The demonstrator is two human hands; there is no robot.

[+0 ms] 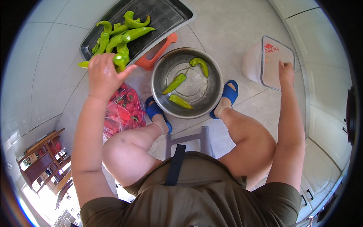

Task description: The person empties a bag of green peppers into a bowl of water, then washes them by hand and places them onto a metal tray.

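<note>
My left hand (pixel 105 74) is at the near left corner of a black tray (pixel 167 17), its fingers around a green pepper (pixel 121 60). Several more green peppers (pixel 139 33) lie heaped in that tray. Over at the right, my right hand (pixel 286 73) is closed above a lined white bin (pixel 252 63); whether it holds something small cannot be told. Between my feet stands a round steel basin (pixel 156 93) with a whole green pepper (pixel 174 83), a curved one (pixel 202 65) and a third green piece (pixel 181 101) in it.
A clear plastic bag of red peppers (pixel 122 110) lies left of the basin. An orange plastic object (pixel 150 61) shows under the tray's edge. A grey stool (pixel 204 139) is beneath me. White cabinets (pixel 326 82) line the right, with a wooden chair (pixel 42 161) at far left.
</note>
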